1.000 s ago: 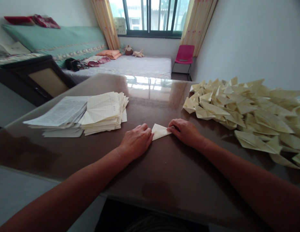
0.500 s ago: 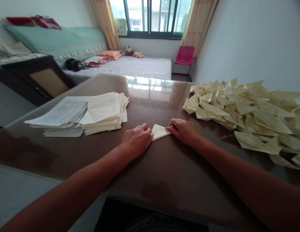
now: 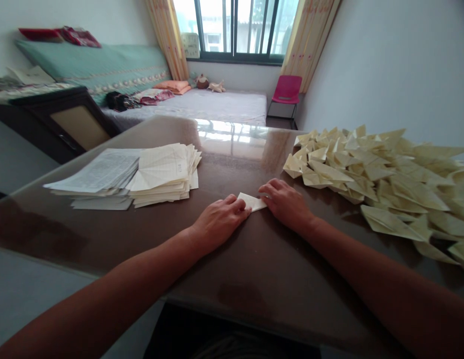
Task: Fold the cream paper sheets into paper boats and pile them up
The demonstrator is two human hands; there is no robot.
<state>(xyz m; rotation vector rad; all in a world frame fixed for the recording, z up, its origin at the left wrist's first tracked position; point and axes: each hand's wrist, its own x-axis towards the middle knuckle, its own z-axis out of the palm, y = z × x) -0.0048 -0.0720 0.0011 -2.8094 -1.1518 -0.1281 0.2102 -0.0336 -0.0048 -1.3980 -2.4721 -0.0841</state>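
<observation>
A small cream sheet of folded paper lies on the brown table between my hands, its peak pointing away from me. My left hand rests over its left part, fingers curled and pressed down on it, so that end is hidden. With closed fingers, my right hand grips the right corner, thumb and fingertips together on the paper.
On the left lie a stack of creased cream sheets and a stack of printed paper. A large heap of folded paper boats covers the right side. Beyond the glossy table are a bed and a pink chair.
My left hand has slid right, further over the folded paper, covering more of it. The right hand has shifted slightly, and its fingers have lifted a little. The view has tilted slightly.
</observation>
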